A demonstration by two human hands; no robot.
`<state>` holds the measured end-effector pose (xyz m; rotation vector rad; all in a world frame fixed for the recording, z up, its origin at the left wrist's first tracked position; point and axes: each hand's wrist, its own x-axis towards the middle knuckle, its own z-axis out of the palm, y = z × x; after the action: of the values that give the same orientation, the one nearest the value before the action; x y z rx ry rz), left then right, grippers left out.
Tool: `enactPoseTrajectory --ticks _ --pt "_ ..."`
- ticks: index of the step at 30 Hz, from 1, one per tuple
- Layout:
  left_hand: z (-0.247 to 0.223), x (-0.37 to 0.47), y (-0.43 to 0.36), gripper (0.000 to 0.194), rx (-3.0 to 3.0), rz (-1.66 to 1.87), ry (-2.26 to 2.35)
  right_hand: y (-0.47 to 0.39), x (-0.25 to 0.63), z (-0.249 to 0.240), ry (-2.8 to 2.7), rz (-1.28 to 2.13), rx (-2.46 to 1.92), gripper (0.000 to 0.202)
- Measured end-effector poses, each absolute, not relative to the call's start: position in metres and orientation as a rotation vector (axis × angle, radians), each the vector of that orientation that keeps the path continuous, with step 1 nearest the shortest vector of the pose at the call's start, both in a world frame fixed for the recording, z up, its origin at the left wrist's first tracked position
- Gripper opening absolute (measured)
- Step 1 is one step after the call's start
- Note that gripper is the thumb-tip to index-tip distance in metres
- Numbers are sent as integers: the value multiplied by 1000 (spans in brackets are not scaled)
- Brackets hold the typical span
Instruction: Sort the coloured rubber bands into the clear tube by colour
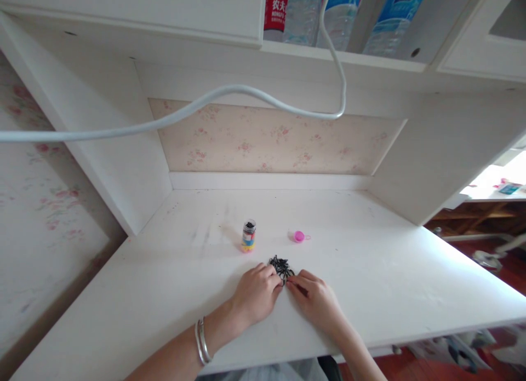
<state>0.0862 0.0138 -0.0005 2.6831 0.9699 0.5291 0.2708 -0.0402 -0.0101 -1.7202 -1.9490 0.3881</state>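
A small pile of black hair ties (281, 266) lies on the white desk, just beyond my fingers. My left hand (257, 290) is closed in a pinch at the pile's near left side, fingers curled under. From the right, my right hand (314, 299) pinches too, thumb and forefinger at the near right edge of the heap. A thin black hair tie seems to run between the two sets of fingertips. Beyond the pile, to the left, stands a clear open jar (249, 236) with black bands at its top and coloured contents below. A pink lid (299, 237) with a loop lies to the right.
The white desk (370, 271) has side panels left and right and a shelf above. Water bottles (304, 13) stand on that shelf. A white cable (238, 89) hangs across the upper view. Silver bangles (203, 341) circle my left wrist.
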Motion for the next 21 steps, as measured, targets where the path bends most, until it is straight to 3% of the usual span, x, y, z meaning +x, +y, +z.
enactPoseTrajectory --ticks 7,21 --pt "1 82 17 20 2624 656 1014 -41 276 -16 -1859 391 -1621 36" --pt "44 39 70 18 2192 1558 1325 -39 283 -15 -1478 461 -1623 33"
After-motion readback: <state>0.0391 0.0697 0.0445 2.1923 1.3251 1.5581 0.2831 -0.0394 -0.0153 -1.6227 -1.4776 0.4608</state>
